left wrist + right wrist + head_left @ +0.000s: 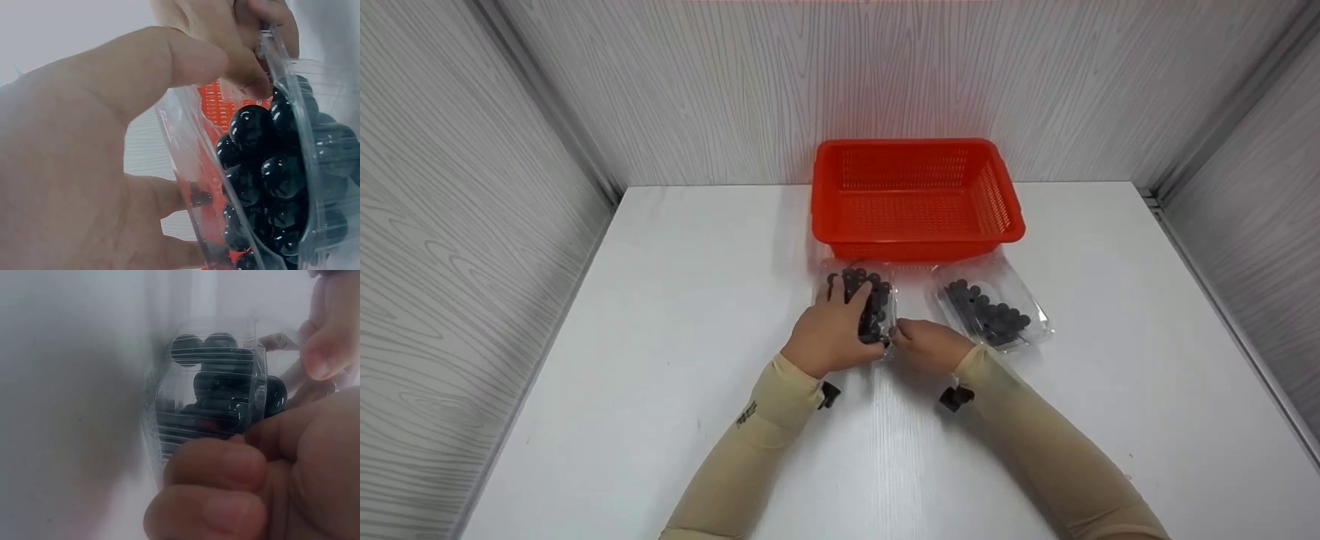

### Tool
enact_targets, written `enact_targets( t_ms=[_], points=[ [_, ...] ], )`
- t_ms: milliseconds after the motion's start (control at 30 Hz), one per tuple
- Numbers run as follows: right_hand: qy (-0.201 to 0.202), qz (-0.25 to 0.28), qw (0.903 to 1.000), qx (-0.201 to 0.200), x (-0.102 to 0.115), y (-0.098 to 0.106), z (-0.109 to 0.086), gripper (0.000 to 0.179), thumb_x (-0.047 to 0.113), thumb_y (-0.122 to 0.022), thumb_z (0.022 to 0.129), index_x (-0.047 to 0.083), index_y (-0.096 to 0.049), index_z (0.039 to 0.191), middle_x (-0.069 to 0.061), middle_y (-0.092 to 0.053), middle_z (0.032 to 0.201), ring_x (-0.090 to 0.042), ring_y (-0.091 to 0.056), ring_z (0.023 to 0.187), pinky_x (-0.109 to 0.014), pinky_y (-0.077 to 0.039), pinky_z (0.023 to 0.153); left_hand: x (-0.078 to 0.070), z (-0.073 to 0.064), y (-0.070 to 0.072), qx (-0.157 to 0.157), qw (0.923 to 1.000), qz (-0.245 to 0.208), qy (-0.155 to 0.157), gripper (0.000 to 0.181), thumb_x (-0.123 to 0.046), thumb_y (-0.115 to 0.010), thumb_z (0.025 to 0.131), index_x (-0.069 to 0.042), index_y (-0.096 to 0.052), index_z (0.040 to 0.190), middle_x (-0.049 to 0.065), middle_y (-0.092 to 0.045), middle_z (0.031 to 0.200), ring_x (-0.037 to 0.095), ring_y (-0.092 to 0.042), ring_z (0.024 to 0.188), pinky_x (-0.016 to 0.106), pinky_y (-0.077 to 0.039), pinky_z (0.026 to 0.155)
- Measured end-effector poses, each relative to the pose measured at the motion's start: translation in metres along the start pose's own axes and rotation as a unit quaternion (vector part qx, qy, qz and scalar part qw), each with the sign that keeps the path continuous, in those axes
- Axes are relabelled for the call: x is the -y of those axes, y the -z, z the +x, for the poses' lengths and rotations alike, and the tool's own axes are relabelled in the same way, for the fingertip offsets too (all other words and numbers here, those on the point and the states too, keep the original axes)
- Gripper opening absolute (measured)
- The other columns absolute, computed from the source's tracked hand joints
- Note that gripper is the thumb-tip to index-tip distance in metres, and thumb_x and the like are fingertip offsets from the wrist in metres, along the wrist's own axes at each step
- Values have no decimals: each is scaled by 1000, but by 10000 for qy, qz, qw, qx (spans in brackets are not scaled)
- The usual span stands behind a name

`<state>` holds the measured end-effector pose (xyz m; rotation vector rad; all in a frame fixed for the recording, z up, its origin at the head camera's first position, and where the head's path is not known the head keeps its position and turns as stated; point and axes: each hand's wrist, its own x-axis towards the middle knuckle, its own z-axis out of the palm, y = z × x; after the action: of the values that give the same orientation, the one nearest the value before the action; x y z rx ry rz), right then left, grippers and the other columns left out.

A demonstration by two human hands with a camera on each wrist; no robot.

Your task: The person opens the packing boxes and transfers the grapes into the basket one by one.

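A clear plastic box (893, 295) with a bunch of glossy dark grapes (281, 174) lies just in front of the red basket. My left hand (829, 334) reaches over it with straight, spread fingers that touch the clear lid (194, 169). In the left wrist view the lid stands tilted away from the grapes. My right hand (930, 343) has curled fingers and pinches the box rim at the near right corner. In the right wrist view its curled fingers (216, 464) partly hide the box's ridged side wall (225, 337).
A second clear box (1006, 281) of dark grapes lies at an angle to the right, close by the right wrist. The red perforated basket (919, 249) stands behind both boxes, near the back wall (735, 90). Everything rests on a white table (697, 300) between side walls.
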<state>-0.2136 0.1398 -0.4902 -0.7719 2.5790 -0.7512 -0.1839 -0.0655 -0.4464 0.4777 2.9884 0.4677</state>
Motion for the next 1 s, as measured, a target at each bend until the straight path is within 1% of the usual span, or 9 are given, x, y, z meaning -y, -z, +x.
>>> enact_targets(
  t_ms=[100,233,400,500,567,733,1000],
  points=[
    [-1,106,9999,88,-2,-1,0,50,29,-33,113,-2,-51,149,-26,-57,144,-44,-53,135,-54,-39,116,0,1,-2,26,10000,21,-1,97,-56,-73,82,-12,-37,161,33,-33,159,52,-41,142,59,-53,100],
    [-93,93,9998,164,-4,-3,1,52,33,-33,113,1,-50,151,-24,-57,145,-42,-53,136,-53,-38,116,0,1,-4,6,10000,25,7,99,-59,-74,82,-11,-37,160,34,-34,159,50,-43,140,59,-54,99],
    [36,180,9997,147,-3,-3,3,48,29,-34,113,0,-56,144,-25,-61,140,-42,-56,133,-54,-41,114,1,1,-4,-50,10000,40,33,98,-61,-71,82,-11,-38,160,34,-34,159,51,-40,143,59,-53,100],
    [123,225,9995,174,-2,-1,3,45,26,-33,113,-2,-56,141,-25,-61,139,-43,-55,134,-55,-41,114,2,1,-2,-1,10000,4,83,96,-60,-66,84,-12,-36,161,34,-31,160,52,-36,146,58,-52,101],
    [106,221,9996,171,-2,0,3,46,26,-33,113,-2,-56,142,-26,-61,140,-43,-54,134,-55,-40,114,1,0,-2,103,9998,-49,140,96,-60,-64,85,-12,-33,163,34,-27,162,51,-32,147,58,-52,102],
    [122,112,9997,180,-2,-1,3,46,24,-33,112,-3,-56,141,-26,-61,139,-43,-55,133,-55,-41,114,0,-1,-1,256,9994,-77,213,93,-58,-58,89,-12,-29,164,33,-23,164,51,-29,149,58,-52,102],
    [158,176,9994,243,-4,-1,3,46,22,-32,112,-4,-55,142,-24,-61,140,-40,-55,134,-55,-40,114,0,-1,-1,266,9995,-45,167,90,-57,-54,92,-11,-27,164,33,-22,164,52,-26,150,58,-51,102]
  ],
)
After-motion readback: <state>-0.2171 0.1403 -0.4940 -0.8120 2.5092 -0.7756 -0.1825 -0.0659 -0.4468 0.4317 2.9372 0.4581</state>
